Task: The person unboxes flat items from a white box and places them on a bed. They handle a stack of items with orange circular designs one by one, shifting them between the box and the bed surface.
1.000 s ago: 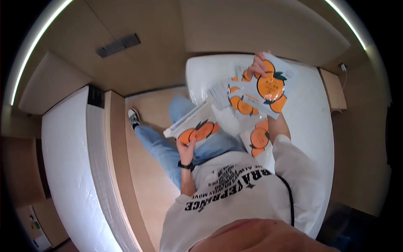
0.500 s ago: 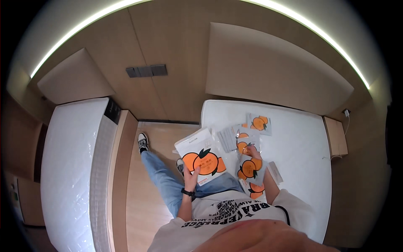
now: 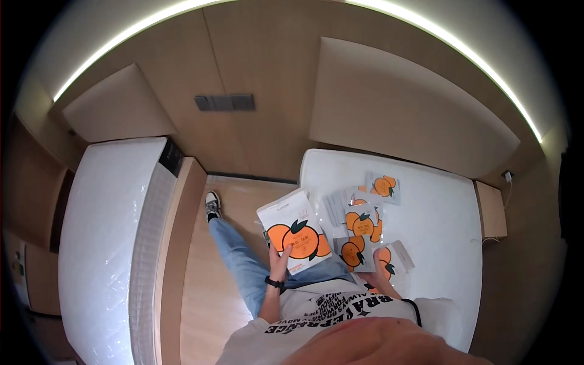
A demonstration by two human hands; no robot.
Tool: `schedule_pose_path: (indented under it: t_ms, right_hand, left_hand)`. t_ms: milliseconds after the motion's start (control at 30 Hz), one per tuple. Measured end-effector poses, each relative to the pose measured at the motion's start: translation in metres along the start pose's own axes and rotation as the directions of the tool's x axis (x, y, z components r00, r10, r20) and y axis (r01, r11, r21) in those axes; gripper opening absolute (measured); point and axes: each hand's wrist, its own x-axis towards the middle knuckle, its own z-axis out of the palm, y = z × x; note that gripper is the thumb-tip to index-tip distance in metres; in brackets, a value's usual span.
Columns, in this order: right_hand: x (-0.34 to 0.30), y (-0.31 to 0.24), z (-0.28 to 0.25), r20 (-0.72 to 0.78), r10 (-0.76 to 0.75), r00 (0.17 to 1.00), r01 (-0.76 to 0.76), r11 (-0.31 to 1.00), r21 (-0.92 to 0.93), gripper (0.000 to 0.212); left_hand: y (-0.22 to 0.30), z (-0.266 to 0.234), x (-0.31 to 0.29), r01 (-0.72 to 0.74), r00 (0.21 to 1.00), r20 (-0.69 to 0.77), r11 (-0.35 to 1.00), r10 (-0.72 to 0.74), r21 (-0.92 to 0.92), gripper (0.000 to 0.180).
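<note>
My left hand is closed on the lower left edge of a flat white box printed with large oranges and dark leaves, held tilted above my lap. Just right of it, my right hand grips a grey flat sachet with the same orange print by its right side. Beyond that hand, another orange-printed sachet lies on a loose pile, and one more sachet lies at the far end. Edges of several stacked grey sachets show beside the pile. More packets lie partly hidden beneath my right hand.
Under the sachets is a white plastic-wrapped mattress on my right. A second wrapped mattress with a wooden side board stands left, past a strip of wooden floor. A small wooden bedside cabinet adjoins the right mattress.
My right hand has drawn back toward me from the pile, with a sachet in its grip. An orange-printed sachet now lies uncovered on the pile. The white box stays in my left hand.
</note>
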Motion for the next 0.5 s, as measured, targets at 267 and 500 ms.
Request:
schedule_pose_path:
  t_ms: [267,500]
  right_hand:
    - [-0.007,0.027,0.011,0.02,-0.057,0.998,0.06,0.942,-0.331,0.055]
    - [0.017,0.014,0.013,-0.151,-0.23,0.961,0.08,0.759,-0.646,0.035]
  left_hand:
    - [0.0,0.001,0.004,0.07,0.997,0.025,0.992,-0.068,-0.101,0.038]
    - [0.011,0.004,-0.004,0.057,0.998,-0.002,0.966,-0.06,-0.252,0.037]
